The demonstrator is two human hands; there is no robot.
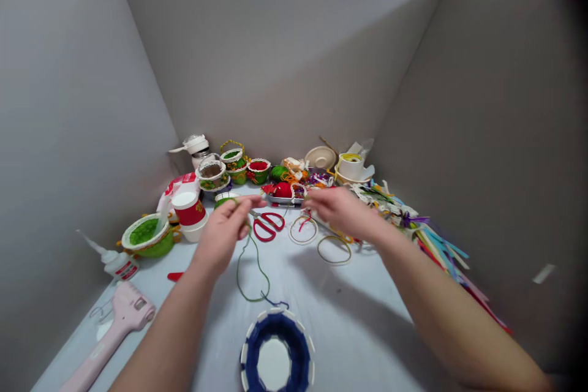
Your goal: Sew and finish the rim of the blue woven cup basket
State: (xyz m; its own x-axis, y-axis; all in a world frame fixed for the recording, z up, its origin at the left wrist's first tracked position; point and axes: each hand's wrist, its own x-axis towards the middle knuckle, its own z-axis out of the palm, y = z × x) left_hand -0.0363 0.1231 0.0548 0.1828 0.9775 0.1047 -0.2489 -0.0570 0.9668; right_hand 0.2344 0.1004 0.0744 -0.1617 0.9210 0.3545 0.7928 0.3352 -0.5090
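Note:
A strand of green yarn (238,269) hangs in a loop from my left hand (223,229), whose fingers are closed around it. The yarn drops to the table close to a short dark blue strand (278,303). My right hand (335,207) is raised across from it, fingers pinched together; what they hold is too small to make out. Between the hands lie red-handled scissors (265,226), partly behind my left hand. Below my right hand are two thin rings, a white one (304,244) and a gold one (334,263). Nearest me stands a dark blue woven basket (301,343) with a white-checked rim.
On the left are a pink glue gun (131,309), a glue bottle (120,264) and a green basket (158,248). Small baskets (260,173) and a tray of yarn (281,199) line the back. Colourful strips (441,248) lie along the right wall (478,122).

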